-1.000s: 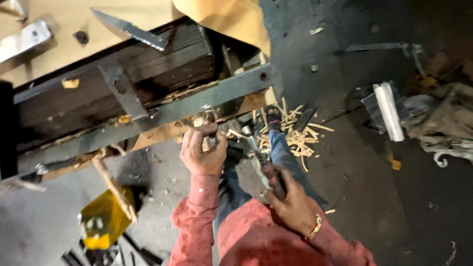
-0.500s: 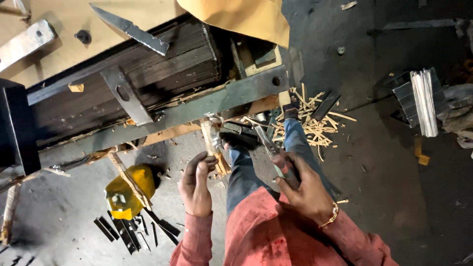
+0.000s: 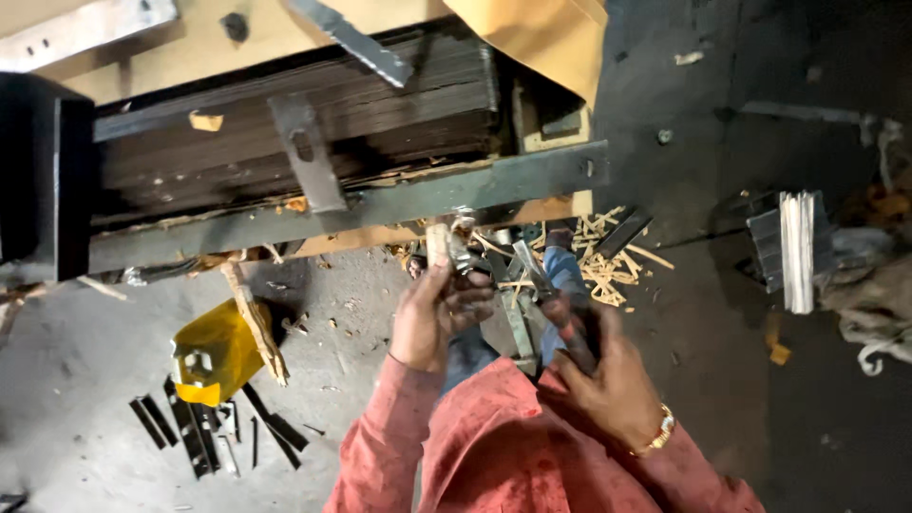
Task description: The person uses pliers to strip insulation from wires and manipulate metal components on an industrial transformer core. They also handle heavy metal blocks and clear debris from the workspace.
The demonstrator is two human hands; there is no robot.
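Observation:
My left hand (image 3: 435, 313) grips a short pale wooden stick (image 3: 440, 245), held upright just under the dark metal rail (image 3: 380, 201) of the frame. A flat metal blade tool (image 3: 534, 275) is in my right hand (image 3: 597, 366), with its tip pointing up toward the stick. Both hands are close together over my lap, red sleeves showing. Above the rail lies a stack of dark flat sheets (image 3: 313, 114).
Wood shavings (image 3: 598, 266) litter the floor at right of my hands. A yellow container (image 3: 214, 351) and several dark metal strips (image 3: 199, 432) lie on the floor at left. A bundle of flat pieces (image 3: 793, 249) stands at right. A black block (image 3: 43, 176) stands at left.
My left hand rose with the wooden stick up toward the rail. My right hand stayed beside it with the blade tool. The view shifted slightly.

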